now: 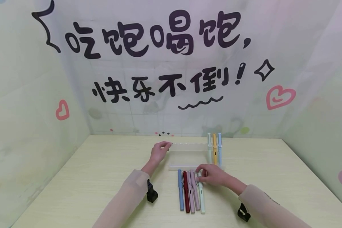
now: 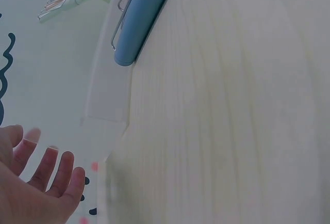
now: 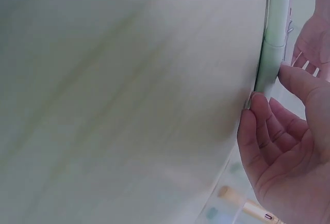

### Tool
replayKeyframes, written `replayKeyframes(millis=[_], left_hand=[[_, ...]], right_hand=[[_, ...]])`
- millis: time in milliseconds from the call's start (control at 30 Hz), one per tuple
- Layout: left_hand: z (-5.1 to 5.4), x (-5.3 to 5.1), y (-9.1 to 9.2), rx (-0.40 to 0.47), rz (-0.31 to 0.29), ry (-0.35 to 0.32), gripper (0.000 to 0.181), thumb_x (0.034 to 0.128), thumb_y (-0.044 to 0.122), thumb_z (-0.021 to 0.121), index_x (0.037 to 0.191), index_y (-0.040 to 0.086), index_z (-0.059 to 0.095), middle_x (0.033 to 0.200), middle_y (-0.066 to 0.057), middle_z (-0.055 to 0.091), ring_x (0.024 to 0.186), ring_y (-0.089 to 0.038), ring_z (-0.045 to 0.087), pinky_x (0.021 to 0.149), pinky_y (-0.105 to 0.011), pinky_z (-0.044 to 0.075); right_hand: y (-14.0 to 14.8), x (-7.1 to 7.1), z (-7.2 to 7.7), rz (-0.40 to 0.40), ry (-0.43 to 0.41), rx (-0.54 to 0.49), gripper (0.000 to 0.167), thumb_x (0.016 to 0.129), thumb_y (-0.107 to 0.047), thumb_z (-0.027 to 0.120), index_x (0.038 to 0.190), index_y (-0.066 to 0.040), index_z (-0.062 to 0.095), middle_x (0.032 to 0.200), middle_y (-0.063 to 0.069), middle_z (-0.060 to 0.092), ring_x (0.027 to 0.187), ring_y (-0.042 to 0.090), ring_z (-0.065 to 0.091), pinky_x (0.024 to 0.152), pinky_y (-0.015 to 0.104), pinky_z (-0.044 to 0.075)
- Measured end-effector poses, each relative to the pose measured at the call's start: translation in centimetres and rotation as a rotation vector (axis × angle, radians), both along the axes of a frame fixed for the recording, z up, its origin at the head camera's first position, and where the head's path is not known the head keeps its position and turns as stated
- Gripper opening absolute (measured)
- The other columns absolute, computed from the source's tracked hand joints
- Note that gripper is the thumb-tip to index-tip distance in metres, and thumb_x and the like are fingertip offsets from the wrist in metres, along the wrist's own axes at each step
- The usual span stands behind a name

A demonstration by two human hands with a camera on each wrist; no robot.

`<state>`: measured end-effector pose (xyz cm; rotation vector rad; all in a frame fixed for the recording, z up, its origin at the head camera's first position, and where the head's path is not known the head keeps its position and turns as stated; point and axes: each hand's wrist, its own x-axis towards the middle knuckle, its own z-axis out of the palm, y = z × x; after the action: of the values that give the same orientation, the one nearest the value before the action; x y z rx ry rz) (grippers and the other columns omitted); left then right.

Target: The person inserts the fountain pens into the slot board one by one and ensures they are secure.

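Observation:
A clear pen stand point(image 1: 185, 157) stands towards the back of the table. My left hand point(image 1: 159, 152) is at its upper left corner, thumb and forefinger on the edge; the other fingers are spread loosely in the left wrist view point(image 2: 44, 188). My right hand point(image 1: 212, 174) pinches the cap end of a pale green pen point(image 1: 201, 198), which lies rightmost in a row before the stand. Beside it lie two mauve pens point(image 1: 191, 196), a dark red pen point(image 1: 186, 193) and a blue pen point(image 1: 180, 191). In the right wrist view, thumb and fingertips meet around the green pen's end point(image 3: 273, 53).
At the stand's right end, a pale green pen point(image 1: 209, 141), a yellow pen point(image 1: 214, 145) and a light blue pen point(image 1: 219, 145) lean side by side. Behind the pale wooden table point(image 1: 74, 190) hangs a printed cloth backdrop point(image 1: 159, 120), with side walls left and right.

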<state>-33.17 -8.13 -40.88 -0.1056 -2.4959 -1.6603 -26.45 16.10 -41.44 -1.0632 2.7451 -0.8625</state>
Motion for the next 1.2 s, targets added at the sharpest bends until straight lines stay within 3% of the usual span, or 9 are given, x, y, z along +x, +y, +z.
replayKeyframes(millis=[200, 467, 767, 1200], left_hand=[[0.16, 0.16, 0.03, 0.003, 0.001, -0.007, 0.03, 0.0888, 0.028, 0.053, 0.103, 0.004, 0.063, 0.095, -0.007, 0.061, 0.084, -0.02, 0.057, 0.07, -0.033, 0.045], [0.09, 0.13, -0.01, 0.006, 0.0, -0.011, 0.03, 0.0888, 0.028, 0.053, 0.104, 0.004, 0.063, 0.095, -0.007, 0.061, 0.084, -0.02, 0.057, 0.07, -0.033, 0.045], [0.23, 0.22, 0.01, 0.008, 0.002, -0.015, 0.029, 0.0891, 0.026, 0.053, 0.104, 0.003, 0.063, 0.095, -0.008, 0.061, 0.085, -0.021, 0.057, 0.071, -0.034, 0.045], [0.25, 0.23, 0.04, 0.018, -0.001, -0.012, 0.03, 0.0889, 0.026, 0.053, 0.104, 0.003, 0.063, 0.097, -0.009, 0.06, 0.086, -0.022, 0.057, 0.073, -0.035, 0.045]], right_hand=[[0.21, -0.1, -0.02, -0.003, 0.001, 0.017, 0.015, 0.08, -0.012, 0.063, 0.092, -0.005, 0.058, 0.063, -0.008, 0.049, 0.055, 0.004, 0.044, 0.051, 0.022, 0.039], [-0.13, 0.11, -0.26, -0.064, 0.04, 0.065, 0.015, 0.08, -0.02, 0.064, 0.086, -0.01, 0.054, 0.057, -0.009, 0.045, 0.05, 0.004, 0.039, 0.046, 0.022, 0.036], [-0.56, 0.25, -0.15, -0.095, 0.063, 0.088, 0.017, 0.079, -0.015, 0.065, 0.09, -0.006, 0.057, 0.057, -0.009, 0.045, 0.049, 0.004, 0.038, 0.046, 0.021, 0.035], [0.2, 0.21, 0.02, -0.067, -0.012, -0.043, 0.018, 0.081, -0.012, 0.062, 0.096, -0.003, 0.057, 0.066, -0.006, 0.051, 0.055, 0.005, 0.046, 0.05, 0.023, 0.04]])
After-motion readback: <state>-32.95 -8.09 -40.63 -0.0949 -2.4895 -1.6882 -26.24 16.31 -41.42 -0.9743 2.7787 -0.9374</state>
